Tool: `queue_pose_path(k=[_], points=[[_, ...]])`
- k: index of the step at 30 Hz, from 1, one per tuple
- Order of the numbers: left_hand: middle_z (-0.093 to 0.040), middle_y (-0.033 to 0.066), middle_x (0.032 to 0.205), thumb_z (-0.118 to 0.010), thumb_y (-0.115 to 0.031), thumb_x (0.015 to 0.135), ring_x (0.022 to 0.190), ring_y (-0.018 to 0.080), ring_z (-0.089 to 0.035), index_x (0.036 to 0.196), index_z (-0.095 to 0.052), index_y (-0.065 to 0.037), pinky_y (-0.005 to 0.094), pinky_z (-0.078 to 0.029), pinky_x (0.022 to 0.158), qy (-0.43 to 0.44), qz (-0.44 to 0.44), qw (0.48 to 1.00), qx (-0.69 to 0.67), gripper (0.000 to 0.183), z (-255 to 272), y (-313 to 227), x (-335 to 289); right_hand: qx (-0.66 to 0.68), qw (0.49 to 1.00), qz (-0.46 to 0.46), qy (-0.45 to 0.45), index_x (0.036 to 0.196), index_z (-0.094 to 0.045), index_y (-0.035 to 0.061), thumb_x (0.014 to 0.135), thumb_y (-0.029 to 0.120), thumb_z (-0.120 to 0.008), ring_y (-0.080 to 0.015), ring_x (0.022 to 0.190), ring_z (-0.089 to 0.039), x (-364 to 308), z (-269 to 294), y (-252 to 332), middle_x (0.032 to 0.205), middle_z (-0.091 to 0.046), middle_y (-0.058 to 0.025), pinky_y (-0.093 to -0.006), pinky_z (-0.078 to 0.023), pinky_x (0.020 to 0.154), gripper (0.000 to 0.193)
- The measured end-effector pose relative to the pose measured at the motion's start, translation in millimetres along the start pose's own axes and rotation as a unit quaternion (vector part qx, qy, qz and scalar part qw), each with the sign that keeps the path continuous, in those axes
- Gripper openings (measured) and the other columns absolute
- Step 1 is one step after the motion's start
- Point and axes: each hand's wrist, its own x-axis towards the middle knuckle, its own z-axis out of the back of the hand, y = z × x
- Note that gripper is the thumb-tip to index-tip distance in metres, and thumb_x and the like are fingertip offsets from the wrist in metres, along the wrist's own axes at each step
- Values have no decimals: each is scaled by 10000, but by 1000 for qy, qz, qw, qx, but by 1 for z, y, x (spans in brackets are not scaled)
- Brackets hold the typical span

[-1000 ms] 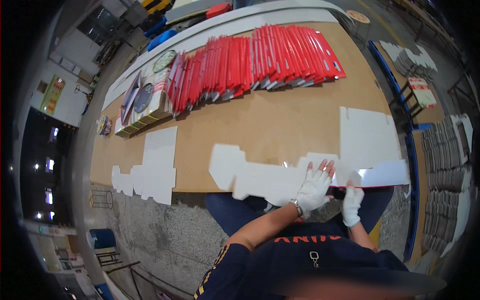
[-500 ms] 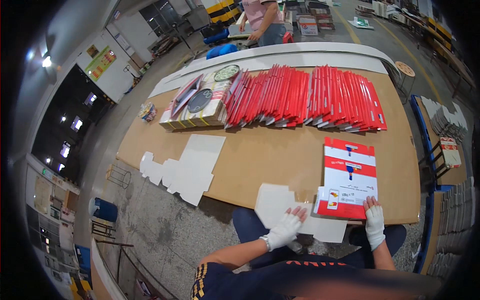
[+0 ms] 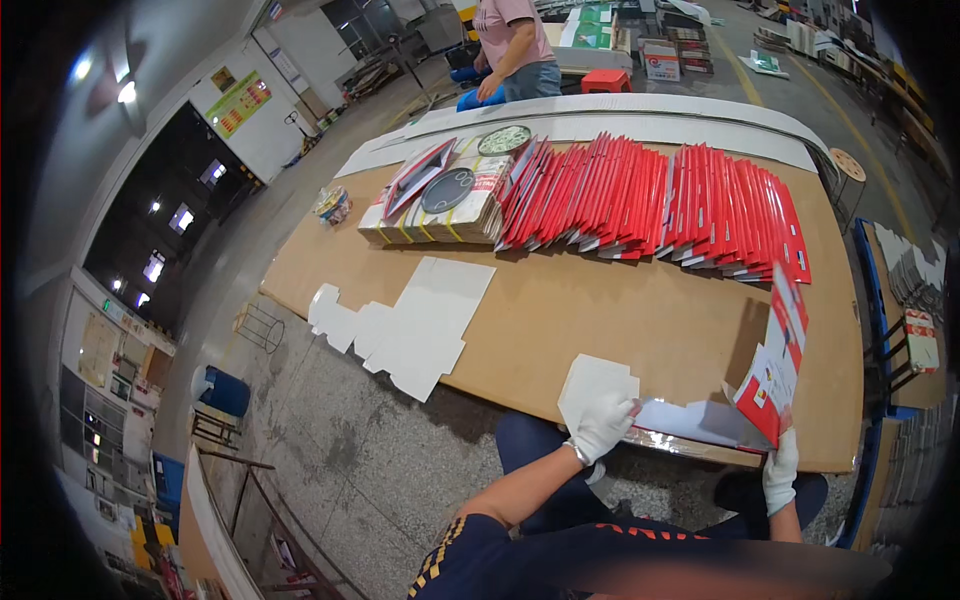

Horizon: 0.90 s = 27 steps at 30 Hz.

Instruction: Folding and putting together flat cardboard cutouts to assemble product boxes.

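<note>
A printed red-and-white carton blank (image 3: 775, 375) stands partly raised at the near right of the table, with its printed face tilted up. My right hand (image 3: 781, 470), in a white half-finger glove, grips its lower edge. My left hand (image 3: 603, 425), gloved the same way, is closed at the table's front edge beside a white cardboard flap (image 3: 592, 383) and a pale strip of board (image 3: 690, 418). Its fingertips seem to pinch the board there; the exact hold is partly hidden. Another white die-cut blank (image 3: 425, 320) lies flat to the left, overhanging the front edge.
A long row of red folded cartons (image 3: 610, 195) leans along the back of the brown table (image 3: 560, 300). Left of it sit a strapped stack of board (image 3: 430, 222) with a dark round lid (image 3: 447, 190) and a small tub (image 3: 333, 206). Beyond the table stands a person (image 3: 515, 55).
The printed carton panel has gone from flat on the table to tilted upright in my right hand. My left hand has closed at the board's edge. The view has shifted.
</note>
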Motion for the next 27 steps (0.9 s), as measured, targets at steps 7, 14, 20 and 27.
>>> queue_pose_path(k=[7, 14, 20, 27], points=[[-431, 195, 1347, -678, -378, 749, 1304, 383, -330, 1328, -428, -17, 529, -247, 1054, 148, -39, 981, 119, 727, 12, -38, 5, -498, 800, 172, 285, 1313, -462, 66, 697, 254, -702, -379, 1349, -304, -2, -76, 104, 1454, -354, -160, -591, -177, 1099, 687], [-372, 97, 1437, -772, -290, 615, 1349, 321, -325, 1365, -396, -104, 649, -192, 1047, 295, -65, 909, 288, 860, 95, -24, -29, -470, 807, 207, 291, 1338, -452, 140, 725, 317, -700, -339, 1331, -334, 10, -109, 119, 1444, -381, -97, -593, -222, 1068, 685], [-431, 159, 1377, -757, -103, 712, 1276, 339, -411, 1433, -282, -61, 426, -327, 1053, -4, 236, 971, -45, 865, 94, 4, -32, -463, 815, 190, 291, 1327, -473, 119, 732, 345, -682, -337, 1344, -326, 11, -105, 108, 1430, -400, -113, -581, -185, 1093, 670], [-477, 159, 1311, -700, -75, 828, 1196, 225, -471, 1384, -306, 26, 337, -363, 1022, -217, 348, 805, -429, 688, 13, -8, -10, -478, 805, 206, 285, 1329, -474, 145, 771, 353, -655, -313, 1326, -360, 7, -103, 110, 1417, -426, -92, -582, -197, 1084, 622]])
